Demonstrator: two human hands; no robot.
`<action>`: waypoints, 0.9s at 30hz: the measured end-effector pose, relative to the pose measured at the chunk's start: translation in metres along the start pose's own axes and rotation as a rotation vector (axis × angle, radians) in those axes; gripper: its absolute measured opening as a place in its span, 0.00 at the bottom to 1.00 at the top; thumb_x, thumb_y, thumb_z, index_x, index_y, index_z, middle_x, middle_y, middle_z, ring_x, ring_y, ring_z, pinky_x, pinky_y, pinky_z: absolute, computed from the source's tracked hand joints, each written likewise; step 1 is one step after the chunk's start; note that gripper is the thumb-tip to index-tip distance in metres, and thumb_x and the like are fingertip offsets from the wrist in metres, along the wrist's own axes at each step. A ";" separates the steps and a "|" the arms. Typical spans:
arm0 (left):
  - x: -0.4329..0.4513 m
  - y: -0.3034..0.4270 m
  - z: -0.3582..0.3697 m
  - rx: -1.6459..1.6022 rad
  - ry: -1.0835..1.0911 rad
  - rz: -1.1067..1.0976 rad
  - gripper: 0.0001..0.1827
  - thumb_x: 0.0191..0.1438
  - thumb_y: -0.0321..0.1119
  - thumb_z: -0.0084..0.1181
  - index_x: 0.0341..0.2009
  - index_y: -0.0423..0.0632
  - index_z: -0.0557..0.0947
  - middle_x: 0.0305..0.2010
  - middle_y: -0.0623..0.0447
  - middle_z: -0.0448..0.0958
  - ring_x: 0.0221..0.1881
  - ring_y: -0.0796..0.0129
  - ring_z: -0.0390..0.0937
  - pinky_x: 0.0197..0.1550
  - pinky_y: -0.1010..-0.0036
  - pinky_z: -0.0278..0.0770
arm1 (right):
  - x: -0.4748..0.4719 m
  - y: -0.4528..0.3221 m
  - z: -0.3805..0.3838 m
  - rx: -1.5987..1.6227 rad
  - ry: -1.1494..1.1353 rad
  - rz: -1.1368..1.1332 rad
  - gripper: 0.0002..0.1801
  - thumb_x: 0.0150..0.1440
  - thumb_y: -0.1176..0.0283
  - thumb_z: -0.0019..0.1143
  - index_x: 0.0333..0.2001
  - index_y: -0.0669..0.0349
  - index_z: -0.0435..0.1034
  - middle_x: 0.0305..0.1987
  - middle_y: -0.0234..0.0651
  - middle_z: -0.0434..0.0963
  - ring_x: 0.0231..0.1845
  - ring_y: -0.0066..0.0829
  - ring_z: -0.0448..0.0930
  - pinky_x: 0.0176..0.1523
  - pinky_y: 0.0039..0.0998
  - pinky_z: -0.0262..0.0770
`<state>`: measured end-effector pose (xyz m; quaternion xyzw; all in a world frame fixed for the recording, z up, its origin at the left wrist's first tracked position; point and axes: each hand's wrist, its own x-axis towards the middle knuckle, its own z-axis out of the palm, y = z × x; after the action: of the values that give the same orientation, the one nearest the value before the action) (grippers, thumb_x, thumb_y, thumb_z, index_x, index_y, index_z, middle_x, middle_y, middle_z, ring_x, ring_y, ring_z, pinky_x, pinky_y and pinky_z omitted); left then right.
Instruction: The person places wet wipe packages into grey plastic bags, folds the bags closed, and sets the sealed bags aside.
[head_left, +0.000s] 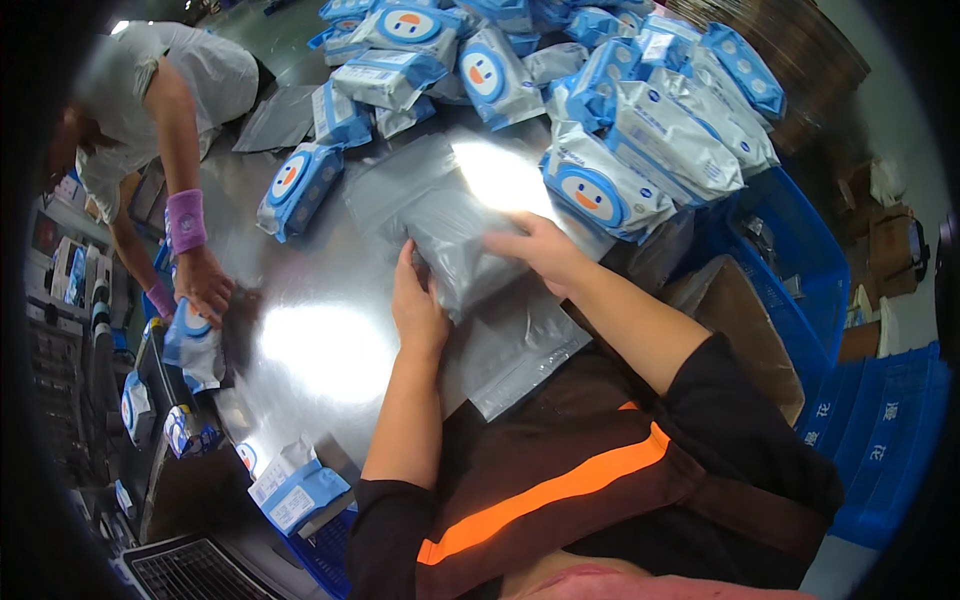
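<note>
A bulging grey plastic mailing bag (459, 251) is between my two hands, above the metal table. My left hand (421, 311) grips its near left edge, thumb up along the side. On its right side is my right hand (541, 251), fingers blurred and closed over the film. What fills the bag is hidden. Beneath it, a flat grey mailing bag (517, 356) with a clear strip lies toward my apron. More grey film (397, 176) spreads out beyond the held bag. A blue-and-white wipes pack (300, 187) rests to the left of it.
A heap of wipes packs (487, 75) covers the table's far side. On the left, a co-worker's hand (202, 281) with a purple wristband holds a wipes pack (196, 349) near a dark conveyor (157, 435). Blue crates (874, 442) and a cardboard box (750, 337) stand right.
</note>
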<state>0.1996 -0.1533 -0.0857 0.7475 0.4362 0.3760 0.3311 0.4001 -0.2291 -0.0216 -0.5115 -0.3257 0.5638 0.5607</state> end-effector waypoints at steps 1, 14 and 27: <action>-0.006 0.003 -0.003 0.033 -0.014 0.008 0.32 0.56 0.23 0.51 0.67 0.41 0.63 0.57 0.39 0.73 0.54 0.49 0.75 0.55 0.64 0.74 | -0.018 -0.005 -0.006 0.028 -0.022 -0.003 0.40 0.55 0.67 0.68 0.67 0.69 0.60 0.64 0.42 0.70 0.61 0.29 0.72 0.65 0.29 0.65; 0.016 0.021 0.013 0.678 -0.376 0.409 0.42 0.52 0.62 0.58 0.65 0.48 0.70 0.71 0.39 0.60 0.72 0.38 0.53 0.69 0.36 0.46 | -0.347 -0.142 -0.346 -0.342 1.342 -0.592 0.35 0.63 0.52 0.53 0.69 0.57 0.60 0.68 0.45 0.68 0.66 0.44 0.69 0.69 0.43 0.62; 0.034 -0.034 0.030 1.008 -0.220 0.428 0.40 0.56 0.55 0.55 0.70 0.53 0.64 0.75 0.46 0.55 0.75 0.43 0.50 0.71 0.37 0.44 | -0.121 -0.073 -0.106 -0.743 0.428 -0.723 0.09 0.58 0.85 0.55 0.43 0.65 0.75 0.43 0.35 0.77 0.41 0.23 0.76 0.46 0.22 0.75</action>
<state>0.2227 -0.1139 -0.1195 0.9200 0.3635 0.0996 -0.1076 0.5030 -0.3566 0.0445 -0.6334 -0.5360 0.0666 0.5542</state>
